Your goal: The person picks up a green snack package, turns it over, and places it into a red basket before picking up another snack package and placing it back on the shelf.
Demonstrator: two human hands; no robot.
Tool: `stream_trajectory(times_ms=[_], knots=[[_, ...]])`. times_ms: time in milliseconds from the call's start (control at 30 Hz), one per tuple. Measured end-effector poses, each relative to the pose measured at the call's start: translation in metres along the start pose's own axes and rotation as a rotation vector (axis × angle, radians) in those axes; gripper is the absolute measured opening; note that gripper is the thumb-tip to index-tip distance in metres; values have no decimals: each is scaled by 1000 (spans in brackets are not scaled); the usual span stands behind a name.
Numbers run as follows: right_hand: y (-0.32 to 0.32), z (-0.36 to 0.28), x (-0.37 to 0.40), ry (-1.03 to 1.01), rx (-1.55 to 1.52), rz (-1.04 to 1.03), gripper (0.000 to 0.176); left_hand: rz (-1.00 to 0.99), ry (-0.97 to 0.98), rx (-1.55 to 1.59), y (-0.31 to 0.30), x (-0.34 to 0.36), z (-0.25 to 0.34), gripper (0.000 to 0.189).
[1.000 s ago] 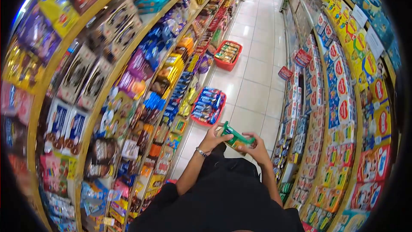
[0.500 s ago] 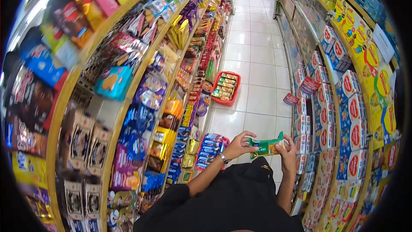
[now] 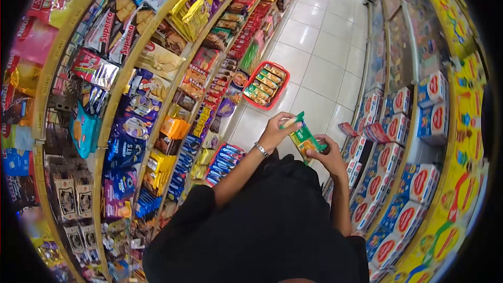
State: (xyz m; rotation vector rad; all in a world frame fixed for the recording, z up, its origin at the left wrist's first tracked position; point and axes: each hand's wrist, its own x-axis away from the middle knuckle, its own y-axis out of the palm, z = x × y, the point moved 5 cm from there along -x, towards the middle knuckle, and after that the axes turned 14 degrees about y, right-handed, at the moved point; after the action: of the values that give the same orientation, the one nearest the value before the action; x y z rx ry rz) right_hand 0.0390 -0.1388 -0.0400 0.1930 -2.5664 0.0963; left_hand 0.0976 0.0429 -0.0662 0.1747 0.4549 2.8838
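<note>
1. A red basket (image 3: pixel 283 91) is set on the floor (image 3: pixel 319 52) close to the foot of the left shelves (image 3: pixel 118 99); it is filled with flat snack packets (image 3: pixel 263 84) laid in rows.
2. A stack of blue packets (image 3: pixel 222 160) is seen lower down by the same shelf foot. Whether it is held in a basket cannot be told.
3. A green packet (image 3: pixel 304 137) is held in the air in front of the person's chest, above the floor and between the two shelf rows, tilted with its upper end to the left.
4. The left hand (image 3: pixel 275 130) is closed on the packet's upper end, with the fingers pinched over the top corner. A bracelet (image 3: pixel 261 149) is worn on that wrist.
5. The right hand (image 3: pixel 329 158) is closed around the packet's lower end, which is partly covered by the fingers.
6. The floor is laid with pale glossy tiles, and a narrow shop aisle is formed by it.
7. The left shelves are packed with biscuit and snack packs in purple, yellow and orange. The right shelves (image 3: pixel 414 141) are filled with red-and-white boxes (image 3: pixel 401 126) and yellow packs (image 3: pixel 466 89).
</note>
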Motion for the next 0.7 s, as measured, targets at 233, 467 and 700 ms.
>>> stream_trajectory(times_ms=[233,467,700], knots=[[-50,-54,-115,25,-5,-62,44,-17,-31,131,15,-109,4,61],[-92,-127,-250,22,37,-143,24,259,33,157,-8,-287,-8,49],[-98,-208,-352,-69,146,-132,25,326,112,239,-41,-390,28,45]])
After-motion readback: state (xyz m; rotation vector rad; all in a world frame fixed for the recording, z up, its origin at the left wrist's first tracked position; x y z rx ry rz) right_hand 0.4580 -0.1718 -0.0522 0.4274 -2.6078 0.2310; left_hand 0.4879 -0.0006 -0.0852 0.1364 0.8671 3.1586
